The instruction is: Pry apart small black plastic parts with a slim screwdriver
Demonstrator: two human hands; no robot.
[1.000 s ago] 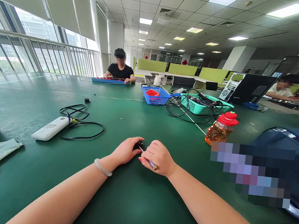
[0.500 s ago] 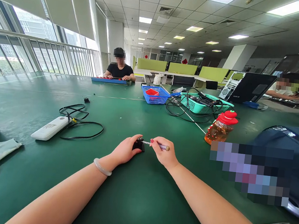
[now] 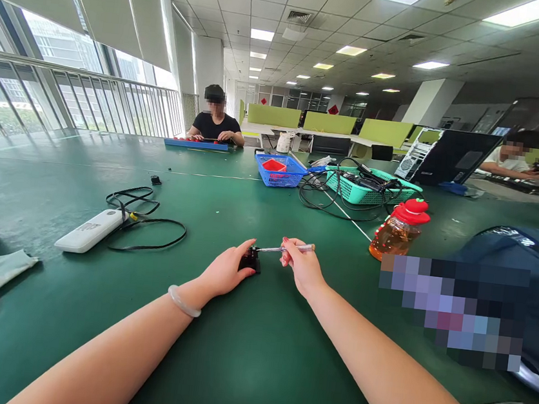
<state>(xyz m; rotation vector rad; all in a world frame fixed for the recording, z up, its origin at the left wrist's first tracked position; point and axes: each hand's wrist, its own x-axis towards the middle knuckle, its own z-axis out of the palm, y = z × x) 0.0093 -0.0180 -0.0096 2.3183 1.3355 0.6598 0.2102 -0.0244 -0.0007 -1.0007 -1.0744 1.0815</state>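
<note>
On the green table, my left hand is wrapped round a small black part and holds it against the surface. My right hand pinches the clear handle of a thin screwdriver between thumb and fingers. The metal shaft points left, and its tip meets the top of the black part near my left thumb and forefinger. The part's left side is hidden by my left hand.
A white power bank with a looped black cable lies left. Ahead are a blue basket, a green basket with cables, and a red-capped bottle. A dark bag lies right. A person sits opposite.
My right hand has moved slightly up and right, and the screwdriver now tilts with its handle end higher. My left hand and the black part have stayed in place.
</note>
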